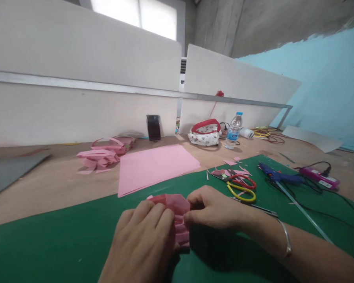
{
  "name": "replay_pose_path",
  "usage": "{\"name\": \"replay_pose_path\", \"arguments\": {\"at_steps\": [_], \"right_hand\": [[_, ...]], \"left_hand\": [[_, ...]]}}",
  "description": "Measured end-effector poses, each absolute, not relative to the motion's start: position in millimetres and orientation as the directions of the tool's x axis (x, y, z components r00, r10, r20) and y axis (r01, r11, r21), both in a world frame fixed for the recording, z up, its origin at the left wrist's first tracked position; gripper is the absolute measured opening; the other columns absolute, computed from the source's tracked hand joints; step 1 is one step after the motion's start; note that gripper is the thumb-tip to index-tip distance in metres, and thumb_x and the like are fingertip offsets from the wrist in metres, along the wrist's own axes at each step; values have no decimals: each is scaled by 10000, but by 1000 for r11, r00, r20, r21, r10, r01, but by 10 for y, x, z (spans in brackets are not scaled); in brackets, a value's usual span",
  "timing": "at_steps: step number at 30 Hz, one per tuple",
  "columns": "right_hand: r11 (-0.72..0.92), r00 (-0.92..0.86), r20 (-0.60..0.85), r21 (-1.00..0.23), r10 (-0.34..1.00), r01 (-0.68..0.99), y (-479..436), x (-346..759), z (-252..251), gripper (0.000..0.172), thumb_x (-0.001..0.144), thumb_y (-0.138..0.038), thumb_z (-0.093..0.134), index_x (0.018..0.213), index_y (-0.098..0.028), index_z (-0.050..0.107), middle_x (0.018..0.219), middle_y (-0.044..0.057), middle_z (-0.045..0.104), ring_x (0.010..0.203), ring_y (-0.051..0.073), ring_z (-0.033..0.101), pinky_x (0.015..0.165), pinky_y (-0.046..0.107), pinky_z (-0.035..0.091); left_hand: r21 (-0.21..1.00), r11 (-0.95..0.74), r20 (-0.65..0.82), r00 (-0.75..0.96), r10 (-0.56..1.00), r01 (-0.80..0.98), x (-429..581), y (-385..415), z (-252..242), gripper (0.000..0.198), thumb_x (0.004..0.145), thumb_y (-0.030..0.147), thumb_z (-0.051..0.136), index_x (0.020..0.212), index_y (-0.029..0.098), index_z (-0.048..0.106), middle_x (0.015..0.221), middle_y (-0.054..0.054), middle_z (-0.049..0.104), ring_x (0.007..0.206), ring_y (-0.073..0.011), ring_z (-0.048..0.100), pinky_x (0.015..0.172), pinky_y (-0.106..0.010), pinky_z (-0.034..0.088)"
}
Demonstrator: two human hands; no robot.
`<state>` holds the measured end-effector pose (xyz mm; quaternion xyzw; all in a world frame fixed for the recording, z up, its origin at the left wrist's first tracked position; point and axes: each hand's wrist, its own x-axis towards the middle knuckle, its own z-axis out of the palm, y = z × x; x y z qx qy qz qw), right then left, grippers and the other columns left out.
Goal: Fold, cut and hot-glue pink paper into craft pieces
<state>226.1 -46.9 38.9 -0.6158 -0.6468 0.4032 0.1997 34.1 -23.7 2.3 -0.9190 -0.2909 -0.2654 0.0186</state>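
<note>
Both hands are on a folded pink paper piece with several pleat-like strips, held over the green cutting mat. My left hand wraps over its left side and hides much of it. The thumb and forefinger of my right hand pinch its right edge; a silver bangle circles that wrist. Scissors with one red and one yellow handle lie beyond my right hand, among pink scraps. A stack of pink paper sheets rests past the piece.
Pink paper strips are heaped at the left. A blue glue gun with its cord and a magenta power strip lie right. At the back stand a phone, a white pouch and a water bottle, before white panels.
</note>
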Motion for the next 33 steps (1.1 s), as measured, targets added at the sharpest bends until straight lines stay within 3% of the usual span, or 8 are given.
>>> {"name": "replay_pose_path", "arguments": {"at_steps": [5,10,17,23,29,33], "right_hand": [[-76,-145,-223,-752,964,655,-462,2257,365,140,714,-161,552,591,-156,486,557,-59,390,548,73,367,451,180,258],[162,-231,-21,-653,973,740,-455,2302,299,165,727,-134,518,579,-160,453,553,-71,353,545,67,333,483,194,246],[285,-284,82,-511,955,811,-475,2318,269,134,740,-144,543,615,-160,495,580,-61,430,556,71,379,516,200,256],[361,-344,136,-538,929,762,-455,2331,232,178,667,-77,508,557,-169,403,554,-72,347,549,70,340,504,194,245],[358,-340,143,-576,929,735,-464,2330,279,181,669,-55,530,557,-157,432,538,-80,340,534,61,329,501,190,240],[236,-233,93,-658,968,715,-460,2355,352,171,727,-111,581,589,-146,487,549,-75,385,536,63,353,497,188,253]], "left_hand": [[55,-830,459,724,515,555,363,-256,31,76,791,236,574,850,267,610,865,3,676,831,-220,552,702,-351,340],[80,-842,434,742,511,533,377,-240,36,33,776,238,605,782,268,617,825,36,679,833,-227,562,693,-368,311],[99,-823,399,735,547,559,399,-299,83,214,780,123,553,883,286,646,904,41,699,886,-222,550,734,-381,321],[74,-846,416,754,508,529,400,-300,59,134,791,163,558,832,261,640,899,19,699,898,-215,556,744,-374,342],[68,-898,544,738,398,434,346,-225,28,209,807,154,544,960,282,607,974,19,674,896,-209,551,773,-352,387],[89,-816,733,518,442,571,276,-88,71,262,783,266,610,1024,227,515,1030,-67,577,987,-278,495,883,-425,371]]}}
